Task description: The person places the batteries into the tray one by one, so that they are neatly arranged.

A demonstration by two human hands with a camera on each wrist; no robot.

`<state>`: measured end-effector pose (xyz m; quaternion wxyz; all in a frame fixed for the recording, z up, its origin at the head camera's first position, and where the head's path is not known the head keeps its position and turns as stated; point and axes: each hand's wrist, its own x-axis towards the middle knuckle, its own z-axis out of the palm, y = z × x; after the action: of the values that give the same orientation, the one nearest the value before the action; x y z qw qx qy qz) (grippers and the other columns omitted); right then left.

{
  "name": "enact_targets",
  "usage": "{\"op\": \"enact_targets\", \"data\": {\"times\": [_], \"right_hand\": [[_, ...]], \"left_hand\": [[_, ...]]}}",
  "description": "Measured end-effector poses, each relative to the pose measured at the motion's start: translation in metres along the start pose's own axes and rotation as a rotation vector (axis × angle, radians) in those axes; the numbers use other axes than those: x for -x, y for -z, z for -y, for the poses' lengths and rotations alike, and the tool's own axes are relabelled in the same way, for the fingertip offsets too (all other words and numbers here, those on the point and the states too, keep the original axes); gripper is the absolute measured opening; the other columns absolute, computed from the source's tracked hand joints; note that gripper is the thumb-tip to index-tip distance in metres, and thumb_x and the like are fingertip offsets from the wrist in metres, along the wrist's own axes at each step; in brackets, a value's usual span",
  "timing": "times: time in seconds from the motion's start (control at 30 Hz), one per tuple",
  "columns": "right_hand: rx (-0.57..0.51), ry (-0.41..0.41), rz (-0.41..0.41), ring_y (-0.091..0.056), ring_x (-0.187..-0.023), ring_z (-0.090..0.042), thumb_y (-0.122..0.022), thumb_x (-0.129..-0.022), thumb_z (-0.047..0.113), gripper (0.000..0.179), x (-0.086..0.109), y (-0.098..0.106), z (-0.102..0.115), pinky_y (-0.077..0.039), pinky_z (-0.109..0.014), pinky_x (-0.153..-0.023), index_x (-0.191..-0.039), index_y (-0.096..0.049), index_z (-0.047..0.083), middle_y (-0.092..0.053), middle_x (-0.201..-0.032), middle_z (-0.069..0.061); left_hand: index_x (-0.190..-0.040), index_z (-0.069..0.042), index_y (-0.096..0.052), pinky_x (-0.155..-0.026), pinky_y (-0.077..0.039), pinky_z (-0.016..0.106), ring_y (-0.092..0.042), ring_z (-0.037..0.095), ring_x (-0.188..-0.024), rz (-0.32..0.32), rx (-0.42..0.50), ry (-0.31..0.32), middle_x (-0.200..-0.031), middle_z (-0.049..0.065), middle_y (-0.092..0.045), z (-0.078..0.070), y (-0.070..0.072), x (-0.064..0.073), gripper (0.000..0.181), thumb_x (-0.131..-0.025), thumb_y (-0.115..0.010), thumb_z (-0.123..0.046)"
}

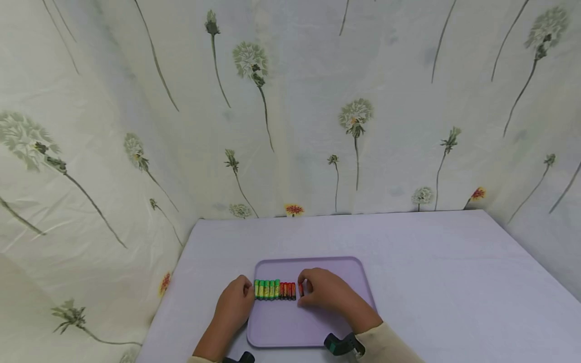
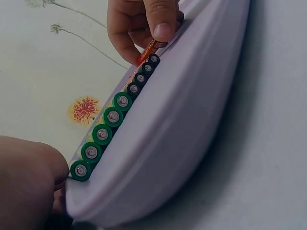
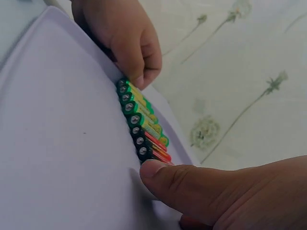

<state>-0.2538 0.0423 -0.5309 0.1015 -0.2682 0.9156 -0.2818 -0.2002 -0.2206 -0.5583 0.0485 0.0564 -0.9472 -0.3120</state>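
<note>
Five or so thick green-and-yellow batteries (image 1: 267, 290) lie side by side in a row on a shallow lilac tray (image 1: 290, 327). Several thinner red-and-black batteries (image 1: 288, 291) continue the row rightward. My right hand (image 1: 326, 290) pinches one more red battery (image 2: 150, 49) between thumb and fingers, a small gap right of the row in the head view. My left hand (image 1: 236, 303) is at the tray's left rim, fingers bent, a fingertip right at the outermost green battery (image 3: 123, 83). Whether it grips anything I cannot tell.
The tray stands on a table with a pale lilac cloth (image 1: 431, 272). Flower-printed curtains (image 1: 299, 126) hang behind and along both sides. Dark wrist straps (image 1: 342, 344) show at the lower edge of the head view.
</note>
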Motion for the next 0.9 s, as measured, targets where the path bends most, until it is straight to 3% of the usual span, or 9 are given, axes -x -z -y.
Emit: {"op": "enact_targets", "data": {"times": [0.4,0.73,0.9], "right_hand": [[0.082,-0.006,-0.022,-0.051,-0.075,-0.010,-0.093,-0.077,0.037,0.045,-0.006,-0.014,0.005,-0.043,-0.033,-0.068,-0.110,-0.070,0.015,-0.056,-0.084,0.008],[0.062,-0.034,-0.053,-0.052,-0.075,-0.011,-0.093,-0.077,0.036,0.042,-0.006,-0.014,0.001,-0.044,-0.034,-0.068,-0.103,-0.067,0.017,-0.057,-0.084,0.007],[0.097,-0.024,-0.068,-0.052,-0.074,-0.008,-0.091,-0.079,0.039,0.045,-0.007,-0.018,0.002,-0.044,-0.032,-0.067,-0.111,-0.070,0.015,-0.057,-0.084,0.009]], "left_hand": [[-0.099,-0.009,-0.062,-0.065,-0.042,0.032,-0.051,0.014,-0.073,0.005,0.009,0.007,-0.081,0.000,-0.056,-0.001,0.002,0.003,0.009,-0.102,-0.060,-0.017],[-0.100,-0.010,-0.062,-0.064,-0.042,0.032,-0.051,0.014,-0.073,0.012,0.004,0.029,-0.082,-0.001,-0.056,-0.003,0.002,0.000,0.010,-0.103,-0.060,-0.019],[-0.099,-0.009,-0.062,-0.065,-0.043,0.033,-0.051,0.015,-0.073,0.009,0.005,0.027,-0.082,0.000,-0.056,-0.003,0.001,0.001,0.010,-0.102,-0.060,-0.018]]}}
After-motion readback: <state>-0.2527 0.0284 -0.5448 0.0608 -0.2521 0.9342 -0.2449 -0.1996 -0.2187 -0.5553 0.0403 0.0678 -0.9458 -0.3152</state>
